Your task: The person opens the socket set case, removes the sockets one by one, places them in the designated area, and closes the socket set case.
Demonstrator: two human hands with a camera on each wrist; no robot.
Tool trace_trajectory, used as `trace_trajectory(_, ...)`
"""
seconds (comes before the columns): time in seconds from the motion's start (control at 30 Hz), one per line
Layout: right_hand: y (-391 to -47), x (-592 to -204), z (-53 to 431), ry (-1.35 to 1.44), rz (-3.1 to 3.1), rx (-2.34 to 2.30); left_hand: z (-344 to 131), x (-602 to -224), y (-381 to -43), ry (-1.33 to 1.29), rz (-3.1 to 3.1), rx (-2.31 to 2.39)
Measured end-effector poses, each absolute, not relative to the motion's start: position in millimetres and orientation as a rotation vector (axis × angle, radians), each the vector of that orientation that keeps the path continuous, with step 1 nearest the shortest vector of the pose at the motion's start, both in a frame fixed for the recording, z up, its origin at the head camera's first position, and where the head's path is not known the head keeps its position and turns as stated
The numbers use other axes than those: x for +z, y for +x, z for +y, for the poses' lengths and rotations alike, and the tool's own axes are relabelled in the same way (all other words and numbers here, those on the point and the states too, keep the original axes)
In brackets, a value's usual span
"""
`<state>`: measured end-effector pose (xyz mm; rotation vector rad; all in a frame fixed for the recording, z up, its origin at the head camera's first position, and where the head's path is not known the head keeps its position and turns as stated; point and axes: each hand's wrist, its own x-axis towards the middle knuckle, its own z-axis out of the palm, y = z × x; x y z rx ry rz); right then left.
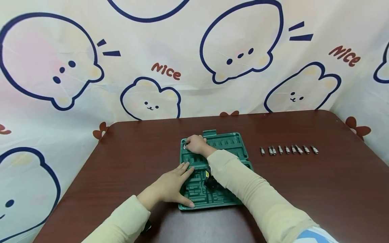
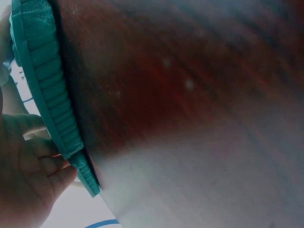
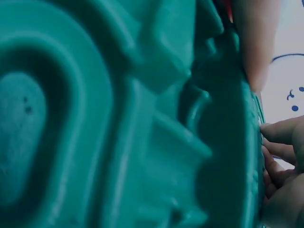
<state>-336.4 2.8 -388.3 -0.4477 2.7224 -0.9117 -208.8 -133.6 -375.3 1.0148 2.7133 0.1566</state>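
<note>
A green moulded plastic case lies unfolded on the table, its trays full of shaped recesses. Fingers spread, my left hand rests on the case's left edge; the left wrist view shows the left hand against the ribbed case side. My right hand reaches over to the far left corner of the case, fingers curled, pinching a small silver metal socket mostly covered by the fingertips. In the right wrist view the right hand shows beyond the case wall.
Several small metal sockets stand out in a row right of the case on the brown table. A black wrist camera hangs under the right sleeve, above the case. Behind the table hangs a printed cloth.
</note>
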Motion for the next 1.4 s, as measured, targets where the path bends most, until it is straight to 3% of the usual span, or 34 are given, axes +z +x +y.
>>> trace_trajectory(0.73,-330,-393,6,-0.191,2.586,-1.559,-122,-371,-208,1.034,2.704,0.071)
trace_trajectory(0.93,-331,-390,24,-0.143,2.342,-1.928,-118,-370,-209,1.036,2.702,0.082)
trace_trajectory(1.4,-317,-355,74,-0.113,2.23,-2.012,-128,-371,-207,0.961,2.714,0.096)
